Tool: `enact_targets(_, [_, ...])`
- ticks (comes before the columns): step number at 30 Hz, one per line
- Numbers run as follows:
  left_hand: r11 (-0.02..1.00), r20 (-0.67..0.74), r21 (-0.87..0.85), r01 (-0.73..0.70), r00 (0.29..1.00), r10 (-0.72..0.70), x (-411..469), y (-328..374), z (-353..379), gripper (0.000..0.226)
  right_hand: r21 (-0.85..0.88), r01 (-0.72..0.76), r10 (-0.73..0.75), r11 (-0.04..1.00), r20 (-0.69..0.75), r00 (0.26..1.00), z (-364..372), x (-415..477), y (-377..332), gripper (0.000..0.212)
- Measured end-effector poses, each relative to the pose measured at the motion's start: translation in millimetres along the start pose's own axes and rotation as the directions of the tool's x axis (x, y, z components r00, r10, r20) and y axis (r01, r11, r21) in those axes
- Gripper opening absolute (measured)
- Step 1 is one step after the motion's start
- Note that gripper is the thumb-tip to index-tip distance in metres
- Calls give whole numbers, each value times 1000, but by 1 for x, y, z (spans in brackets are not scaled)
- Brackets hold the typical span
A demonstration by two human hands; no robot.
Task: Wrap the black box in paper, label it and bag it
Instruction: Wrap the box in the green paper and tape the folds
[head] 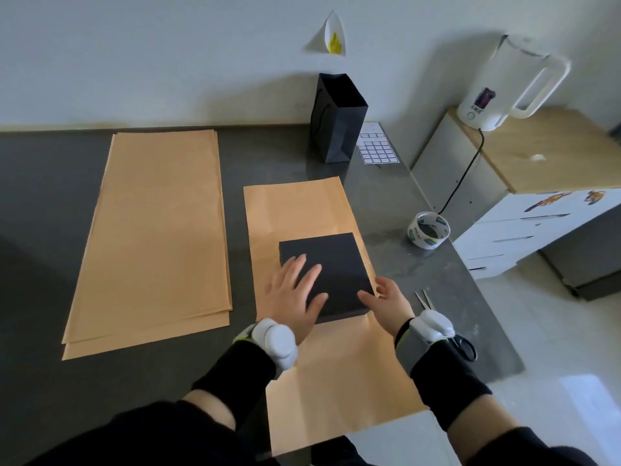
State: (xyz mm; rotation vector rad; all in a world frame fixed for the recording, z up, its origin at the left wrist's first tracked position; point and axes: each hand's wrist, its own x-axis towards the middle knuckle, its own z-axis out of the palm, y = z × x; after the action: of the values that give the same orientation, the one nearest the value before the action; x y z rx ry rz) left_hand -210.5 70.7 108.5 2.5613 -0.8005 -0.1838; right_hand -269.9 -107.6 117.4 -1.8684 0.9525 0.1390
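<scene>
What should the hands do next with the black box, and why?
Probably lift the near end of the paper sheet and fold it over the black box. The box lies bare on the flat sheet, the left hand rests flat on its top, and the right hand sits at its near right corner. The tape roll waits nearby.
</scene>
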Motion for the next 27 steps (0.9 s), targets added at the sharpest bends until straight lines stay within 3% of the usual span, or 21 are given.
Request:
enact_targets(5, [971, 103, 235, 34, 993, -60, 37, 19, 35, 53, -160, -53, 67, 986, 81, 994, 1, 36, 8, 65])
enact_targets(10, [944, 68, 330, 20, 997, -45, 37, 16, 52, 58, -110, -67, 90, 992, 222, 971, -2, 60, 19, 62])
enact_targets(16, [925, 57, 377, 54, 995, -81, 40, 18, 52, 62, 31, -226, 195, 974, 400, 896, -11, 80, 17, 75])
enact_targets(20, [929, 80, 356, 100, 987, -137, 39, 20, 52, 67, -17, -162, 152, 987, 458, 876, -20, 83, 15, 76])
enact_targets(25, [916, 93, 392, 88, 987, -134, 40, 24, 51, 75, 79, -6, -10, 997, 206, 979, -66, 79, 32, 19])
enact_targets(27, [906, 78, 414, 88, 988, -131, 40, 23, 50, 74, -70, 33, -28, 997, 67, 997, -92, 75, 44, 15])
